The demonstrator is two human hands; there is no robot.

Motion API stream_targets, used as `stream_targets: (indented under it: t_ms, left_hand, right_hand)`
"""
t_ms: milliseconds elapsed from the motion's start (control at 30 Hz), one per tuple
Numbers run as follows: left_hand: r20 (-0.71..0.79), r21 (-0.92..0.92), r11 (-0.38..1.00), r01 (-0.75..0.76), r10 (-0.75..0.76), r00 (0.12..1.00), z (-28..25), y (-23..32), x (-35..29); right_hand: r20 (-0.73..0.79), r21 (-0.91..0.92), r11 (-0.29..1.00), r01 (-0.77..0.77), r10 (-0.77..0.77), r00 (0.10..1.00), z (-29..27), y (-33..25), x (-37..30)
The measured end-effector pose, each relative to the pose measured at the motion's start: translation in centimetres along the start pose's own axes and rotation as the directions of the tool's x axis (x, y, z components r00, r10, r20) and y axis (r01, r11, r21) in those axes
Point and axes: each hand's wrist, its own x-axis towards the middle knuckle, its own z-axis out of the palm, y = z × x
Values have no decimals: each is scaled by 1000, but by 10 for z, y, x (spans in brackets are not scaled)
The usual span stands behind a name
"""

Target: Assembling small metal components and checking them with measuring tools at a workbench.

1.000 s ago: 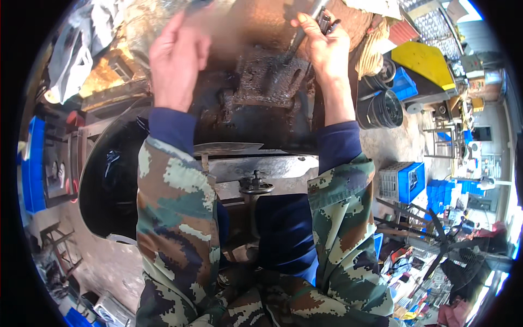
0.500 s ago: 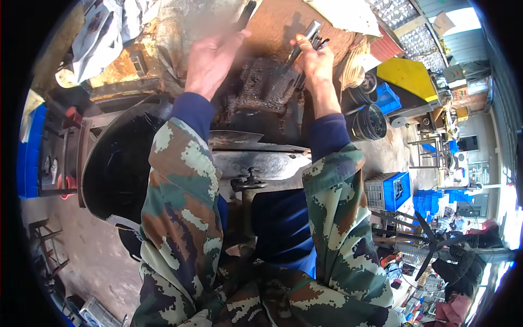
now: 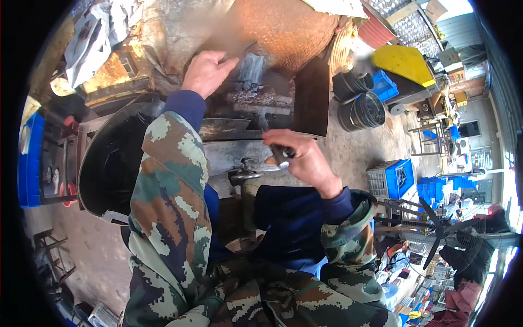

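My right hand (image 3: 302, 158) is closed around a dark-handled tool with a shiny round metal end (image 3: 284, 158). A narrow shaft (image 3: 264, 121) reaches from near its fingers toward a rough, rust-brown metal block (image 3: 259, 101). My left hand (image 3: 206, 73) is beyond the block on the left, fingers curled together and thumb pointing right. A thin dark piece (image 3: 250, 44) shows near its fingertips; blur hides whether it is gripped. Behind the block lies a bright blue-grey patch (image 3: 252, 68). A dark metal plate (image 3: 311, 103) stands to the block's right.
A large black curved shell (image 3: 111, 163) is at left. Below the bench edge is a dark knob (image 3: 245, 171). Black buckets (image 3: 366, 111), a blue bin (image 3: 385, 86) and a blue-grey crate (image 3: 389, 179) stand to the right, with a fan (image 3: 438, 226) nearer me.
My right hand has come back toward me from the far side of the block, its tool now pointing away. My left hand has moved slightly left; the dark handle above it no longer shows clearly.
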Motion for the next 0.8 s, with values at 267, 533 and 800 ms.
stream_targets:
  t_ms: [267, 533, 800]
  left_hand:
    - [198, 490, 869, -76, -26, 980, 21, -25, -14]
    - [168, 426, 886, -184, 122, 978, 35, -61, -11]
    - [428, -179, 958, 225, -130, 894, 48, 9, -7]
  right_hand:
    - [169, -131, 991, -19, 42, 985, -4, 5, -15]
    - [-94, 729, 599, -331, 567, 818, -31, 6, 39]
    - [-255, 869, 485, -99, 610, 750, -22, 43, 85]
